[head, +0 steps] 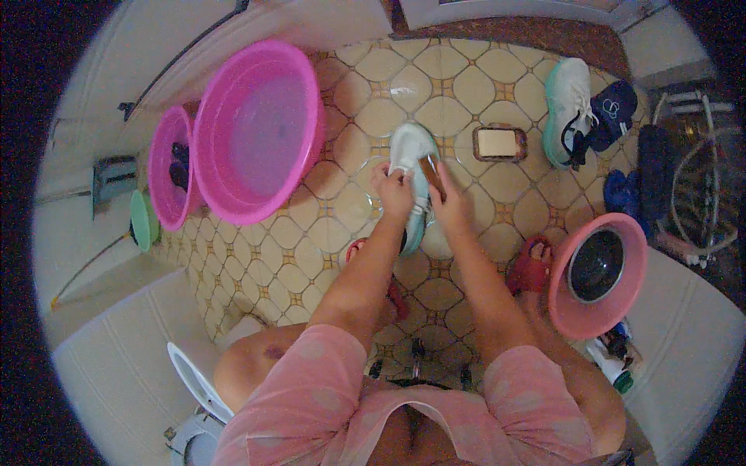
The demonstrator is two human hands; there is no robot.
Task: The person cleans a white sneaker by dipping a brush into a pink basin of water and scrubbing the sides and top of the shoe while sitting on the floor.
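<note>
A white sneaker (410, 143) with a mint-green sole lies on the tiled floor in front of me, its toe pointing away. My left hand (395, 189) grips it around the laces, fingers curled against the upper. In my right hand (451, 204) is a brush with a brown wooden back (432, 173), held against the right side of the shoe. The brush's bristles are hidden from this angle. Right of the shoe, a pale bar of soap (497, 142) rests in a brown-rimmed dish (476, 152). Farther right stands a second white sneaker (568, 87) with dark fabric on it.
On the left stand a large pink basin (317, 116) with cloudy water, a smaller pink basin (154, 180) with dark items, and a green bowl (145, 224). Near my right foot sits a salmon-pink basin (632, 279) holding a dark round pan (595, 265). Blue slippers (620, 192) lie right.
</note>
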